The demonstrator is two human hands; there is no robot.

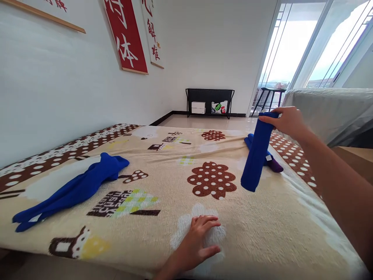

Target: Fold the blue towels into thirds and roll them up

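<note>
My right hand [287, 121] pinches the top end of a folded blue towel [256, 155], which hangs in a narrow strip above the bed. My left hand [198, 244] rests low over the blanket with its fingers spread and nothing in it. Behind the hanging towel lie more folded cloths [275, 165], blue and dark purple, with a white label; they are partly hidden. A loose, crumpled blue towel [78, 184] stretches across the left side of the bed.
The bed wears a cream patterned blanket [163, 167] with a brown dotted border. A wall with hanging scrolls [128, 39] stands at left. A black rack [210, 102] is at the far wall, a stool [269, 97] near the window, and a covered piece of furniture [329, 105] at right.
</note>
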